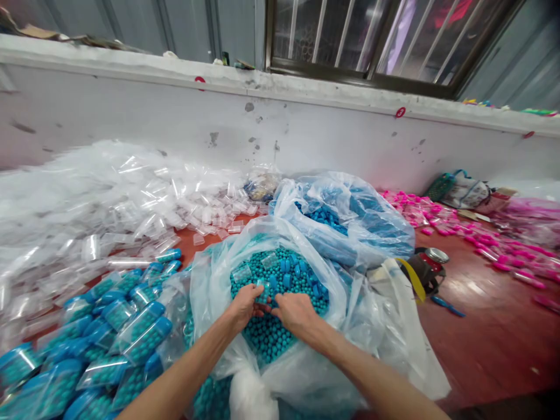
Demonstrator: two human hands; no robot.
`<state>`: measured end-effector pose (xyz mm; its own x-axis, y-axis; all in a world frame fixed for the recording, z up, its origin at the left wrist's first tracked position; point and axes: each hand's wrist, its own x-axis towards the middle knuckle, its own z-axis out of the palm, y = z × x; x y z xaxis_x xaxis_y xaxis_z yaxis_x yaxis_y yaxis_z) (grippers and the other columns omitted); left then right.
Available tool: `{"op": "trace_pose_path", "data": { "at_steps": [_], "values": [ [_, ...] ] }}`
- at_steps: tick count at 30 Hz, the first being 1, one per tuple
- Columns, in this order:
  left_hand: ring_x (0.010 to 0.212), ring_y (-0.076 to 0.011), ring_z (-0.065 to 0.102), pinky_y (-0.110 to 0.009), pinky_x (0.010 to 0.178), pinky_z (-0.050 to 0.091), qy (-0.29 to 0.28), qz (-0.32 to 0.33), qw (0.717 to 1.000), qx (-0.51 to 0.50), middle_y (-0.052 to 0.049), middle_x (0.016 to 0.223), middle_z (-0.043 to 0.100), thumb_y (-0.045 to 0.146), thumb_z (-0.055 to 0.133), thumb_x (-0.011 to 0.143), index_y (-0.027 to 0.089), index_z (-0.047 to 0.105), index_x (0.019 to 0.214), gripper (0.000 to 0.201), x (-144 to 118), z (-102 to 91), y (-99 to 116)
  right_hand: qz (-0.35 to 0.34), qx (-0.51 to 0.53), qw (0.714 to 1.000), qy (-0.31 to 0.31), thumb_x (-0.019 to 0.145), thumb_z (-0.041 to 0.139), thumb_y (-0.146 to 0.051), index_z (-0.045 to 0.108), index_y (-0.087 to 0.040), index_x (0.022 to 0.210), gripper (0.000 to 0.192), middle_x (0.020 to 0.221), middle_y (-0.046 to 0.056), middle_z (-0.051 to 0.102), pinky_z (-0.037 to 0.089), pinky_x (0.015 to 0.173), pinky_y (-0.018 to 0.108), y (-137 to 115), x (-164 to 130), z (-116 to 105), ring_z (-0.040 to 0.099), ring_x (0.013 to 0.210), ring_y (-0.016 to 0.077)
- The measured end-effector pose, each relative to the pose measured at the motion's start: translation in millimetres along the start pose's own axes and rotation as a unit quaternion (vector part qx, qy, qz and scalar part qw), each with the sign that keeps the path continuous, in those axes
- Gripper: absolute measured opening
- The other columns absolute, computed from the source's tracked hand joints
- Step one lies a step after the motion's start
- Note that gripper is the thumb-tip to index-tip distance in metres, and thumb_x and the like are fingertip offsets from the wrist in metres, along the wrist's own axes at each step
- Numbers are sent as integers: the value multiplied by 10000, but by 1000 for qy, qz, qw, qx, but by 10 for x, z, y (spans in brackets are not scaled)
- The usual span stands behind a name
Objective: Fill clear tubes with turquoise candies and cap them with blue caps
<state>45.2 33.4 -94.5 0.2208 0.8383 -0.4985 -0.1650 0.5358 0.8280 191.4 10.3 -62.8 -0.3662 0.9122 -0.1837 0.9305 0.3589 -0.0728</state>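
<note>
Leftmost, filled packets (pixel 109 332) lie beside the open bag of teal beads (pixel 280 291). Over that bag, left hand (pixel 245 304) and right hand (pixel 297 312) together pinch a small clear pouch (pixel 263 290), apparently filling it; sealing seems next.

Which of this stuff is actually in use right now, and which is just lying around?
In use: left hand, right hand, small clear bag, teal beads, open sack.
Lying about: filled bags, empty bags, blue sack, pink pieces, tape dispenser.
</note>
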Motion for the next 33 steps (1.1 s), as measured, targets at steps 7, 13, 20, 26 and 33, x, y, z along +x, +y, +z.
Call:
{"op": "trace_pose_path", "data": {
  "at_steps": [7,13,20,26,33],
  "values": [
    [489,-113,573,-184,424,368,-80,30,995,-51,7,710,593,372,582,705,198,396,987,380,-91,-87,-78,10,-33,999,14,875,341,-151,589,-202,910,255,836,72,660,393,592,226,191,82,172,629,767,181],
    [568,-107,552,-184,432,380,-79,101,992,19,12,736,544,415,612,667,172,474,889,356,-84,15,-138,49,-20,998,18,837,335,-76,565,-148,885,246,831,101,646,374,613,231,322,21,120,614,773,187],
    [573,-124,579,-212,482,438,-152,90,983,-54,8,704,565,444,619,672,174,460,872,372,-159,100,-134,15,366,930,22,843,296,-168,449,-184,1094,294,588,-42,525,365,426,186,201,17,61,532,444,113],
    [592,-132,609,-198,494,455,-175,52,974,-133,-37,719,612,419,623,701,150,464,894,368,-233,64,-81,-89,360,927,57,832,374,-164,446,-189,1161,337,802,7,604,442,641,224,197,-167,18,584,713,139],
    [617,-150,632,-200,494,462,-181,29,974,-130,-36,739,623,416,610,713,163,433,900,361,-275,107,-91,-38,10,992,122,820,512,-237,570,-214,875,83,856,46,563,395,612,239,117,-259,-112,554,798,194]
  ]
}}
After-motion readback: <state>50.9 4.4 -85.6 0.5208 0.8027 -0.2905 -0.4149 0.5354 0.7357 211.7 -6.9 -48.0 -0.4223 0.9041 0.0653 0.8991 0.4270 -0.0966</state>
